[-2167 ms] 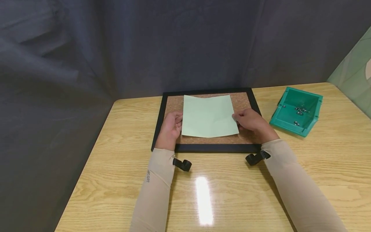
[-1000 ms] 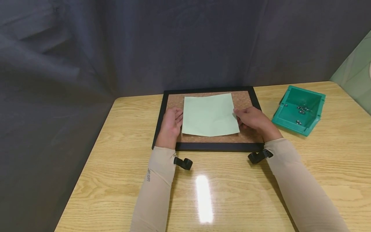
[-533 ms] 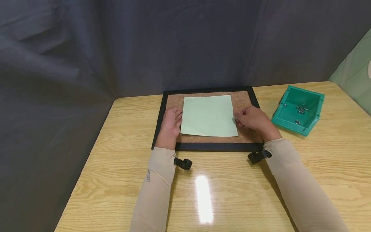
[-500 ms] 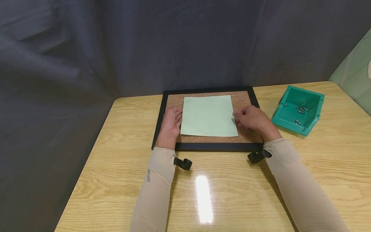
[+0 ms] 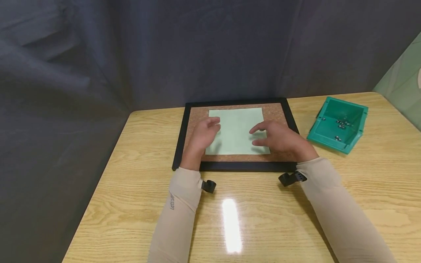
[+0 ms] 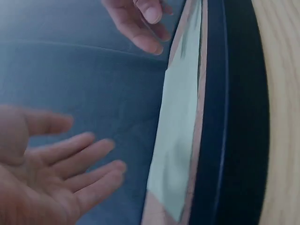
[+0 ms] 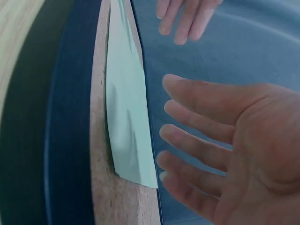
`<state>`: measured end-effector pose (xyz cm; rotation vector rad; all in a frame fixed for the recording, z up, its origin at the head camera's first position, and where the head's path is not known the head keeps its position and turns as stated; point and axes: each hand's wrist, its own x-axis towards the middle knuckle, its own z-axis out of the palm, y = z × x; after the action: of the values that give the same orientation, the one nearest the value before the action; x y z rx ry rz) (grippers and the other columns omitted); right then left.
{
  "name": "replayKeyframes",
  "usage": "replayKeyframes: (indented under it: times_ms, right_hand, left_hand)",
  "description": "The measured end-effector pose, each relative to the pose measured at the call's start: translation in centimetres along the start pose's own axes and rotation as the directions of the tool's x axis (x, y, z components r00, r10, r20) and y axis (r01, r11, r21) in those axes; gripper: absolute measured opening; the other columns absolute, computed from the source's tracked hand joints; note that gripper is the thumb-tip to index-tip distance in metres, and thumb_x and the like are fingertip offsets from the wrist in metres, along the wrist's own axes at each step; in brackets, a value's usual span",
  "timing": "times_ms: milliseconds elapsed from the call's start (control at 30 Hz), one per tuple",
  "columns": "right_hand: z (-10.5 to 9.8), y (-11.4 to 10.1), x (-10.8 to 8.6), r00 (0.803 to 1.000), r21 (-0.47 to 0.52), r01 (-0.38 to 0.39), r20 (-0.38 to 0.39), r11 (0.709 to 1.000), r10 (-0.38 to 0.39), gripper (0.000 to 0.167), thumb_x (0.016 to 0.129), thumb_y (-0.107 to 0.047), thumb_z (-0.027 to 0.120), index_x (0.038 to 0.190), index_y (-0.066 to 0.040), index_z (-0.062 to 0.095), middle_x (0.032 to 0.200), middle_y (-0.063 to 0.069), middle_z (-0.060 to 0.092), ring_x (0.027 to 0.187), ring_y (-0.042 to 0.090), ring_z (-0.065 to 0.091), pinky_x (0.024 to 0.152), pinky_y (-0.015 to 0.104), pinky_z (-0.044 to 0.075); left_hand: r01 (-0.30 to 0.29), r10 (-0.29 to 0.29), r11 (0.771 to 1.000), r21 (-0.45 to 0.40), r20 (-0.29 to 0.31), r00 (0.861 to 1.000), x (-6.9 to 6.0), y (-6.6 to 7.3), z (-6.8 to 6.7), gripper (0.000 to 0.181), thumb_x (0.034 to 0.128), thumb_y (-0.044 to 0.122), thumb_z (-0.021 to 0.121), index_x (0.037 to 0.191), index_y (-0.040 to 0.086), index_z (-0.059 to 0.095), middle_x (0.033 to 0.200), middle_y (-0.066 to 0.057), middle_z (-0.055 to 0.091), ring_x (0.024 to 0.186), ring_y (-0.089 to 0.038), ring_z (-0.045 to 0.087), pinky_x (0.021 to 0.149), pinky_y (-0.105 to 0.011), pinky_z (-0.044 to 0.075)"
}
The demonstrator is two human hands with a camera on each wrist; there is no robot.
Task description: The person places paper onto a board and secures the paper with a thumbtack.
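A pale green sheet of paper lies on a cork board with a black frame. Above the sheet's left part hovers my left hand, its fingers loosely extended and holding nothing. My right hand is over the right edge, thumb and fingers spread apart and free of the paper. Both wrist views show the hands raised off the sheet: the left palm in one, the right palm in the other. Shadows of the hands fall on the paper.
To the right of the board sits a green bin with several small shiny metal pieces inside. The wooden table carries everything. A dark cloth hangs behind it.
Both hands have let go of the paper's side edges, lifted, and moved inward over it. The sheet, earlier bowed between them, now lies flatter on the cork. The bin has not moved.
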<state>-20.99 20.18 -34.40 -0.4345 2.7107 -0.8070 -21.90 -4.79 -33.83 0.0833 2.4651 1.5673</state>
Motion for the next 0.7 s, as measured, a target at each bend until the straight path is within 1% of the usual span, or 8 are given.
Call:
replayKeyframes:
  times_ms: [33,100,167,233,300,400,567,700]
  right_hand:
    - [0.0,-0.1,0.1,1.0,-0.029,0.026,0.006,0.999,-0.026,0.041,0.093,-0.025,0.071,0.131,-0.012,0.064,0.144,0.014,0.055,0.136,0.037,0.046,0.109,0.057,0.04]
    - [0.2,-0.2,0.1,0.998,-0.075,0.061,0.02,0.995,-0.06,0.047,0.092,-0.024,0.072,0.136,-0.011,0.061,0.151,0.015,0.049,0.143,0.039,0.038,0.115,0.059,0.033]
    - [0.4,-0.3,0.1,0.996,-0.091,0.084,0.034,0.992,-0.081,0.05,0.092,-0.023,0.072,0.139,-0.011,0.059,0.156,0.015,0.043,0.147,0.04,0.032,0.117,0.06,0.028]
    - [0.7,-0.4,0.0,0.993,-0.095,0.108,0.049,0.99,-0.104,0.051,0.093,-0.022,0.07,0.141,-0.012,0.057,0.159,0.014,0.038,0.15,0.04,0.027,0.118,0.062,0.026]
    - [1.1,-0.4,0.0,0.99,-0.076,0.128,0.073,0.989,-0.123,0.05,0.095,-0.021,0.067,0.143,-0.013,0.055,0.161,0.012,0.035,0.151,0.039,0.025,0.117,0.061,0.027]
    - [1.7,-0.5,-0.1,0.975,-0.047,0.184,0.135,0.982,-0.176,0.048,0.1,-0.021,0.061,0.147,-0.016,0.051,0.162,0.011,0.033,0.15,0.04,0.028,0.116,0.061,0.03]
    - [2.4,-0.6,0.0,0.931,0.011,0.263,0.261,0.965,-0.256,0.049,0.102,-0.018,0.055,0.15,-0.013,0.046,0.163,0.013,0.03,0.15,0.04,0.027,0.115,0.061,0.031]
    - [2.3,-0.5,-0.2,0.923,0.013,0.279,0.274,0.96,-0.272,0.051,0.101,-0.013,0.057,0.15,-0.011,0.045,0.164,0.014,0.028,0.151,0.04,0.026,0.116,0.061,0.03]
  left_hand:
    - [-0.022,0.017,0.994,0.105,0.044,0.999,-0.2,0.1,0.2,0.045,0.105,0.023,0.05,0.148,0.013,0.048,0.157,-0.006,0.042,0.147,-0.025,0.037,0.119,-0.044,0.033]
    - [-0.066,0.023,0.941,0.331,0.131,0.991,-0.5,0.4,0.5,0.05,0.105,0.029,0.05,0.152,0.017,0.042,0.161,-0.006,0.037,0.152,-0.026,0.028,0.122,-0.046,0.029]
    - [-0.124,0.013,0.845,0.52,0.212,0.977,-0.8,0.5,1.0,0.055,0.1044,0.033,0.051,0.156,0.02,0.036,0.165,-0.006,0.027,0.155,-0.029,0.019,0.123,-0.048,0.026]
    - [-0.179,-0.011,0.75,0.637,0.282,0.959,-0.9,0.4,1.4,0.058,0.1039,0.034,0.052,0.157,0.023,0.032,0.168,-0.006,0.019,0.156,-0.031,0.011,0.124,-0.05,0.023]
    - [-0.205,-0.05,0.689,0.696,0.328,0.943,-0.9,0.2,1.8,0.058,0.1037,0.036,0.052,0.157,0.027,0.032,0.169,-0.005,0.014,0.157,-0.031,0.008,0.123,-0.051,0.024]
    - [-0.227,-0.1,0.633,0.74,0.369,0.924,-0.9,-0.1,2.1,0.055,0.1039,0.036,0.051,0.156,0.033,0.034,0.169,-0.003,0.014,0.157,-0.028,0.01,0.121,-0.053,0.027]
    - [-0.241,-0.134,0.56,0.793,0.374,0.918,-0.7,-0.3,2.2,0.051,0.1032,0.035,0.053,0.152,0.039,0.038,0.168,0.0,0.016,0.156,-0.026,0.015,0.118,-0.053,0.033]
    - [-0.242,-0.119,0.552,0.798,0.363,0.924,-0.6,-0.3,2.2,0.053,0.1008,0.031,0.059,0.15,0.04,0.041,0.168,0.002,0.019,0.155,-0.025,0.018,0.117,-0.053,0.035]
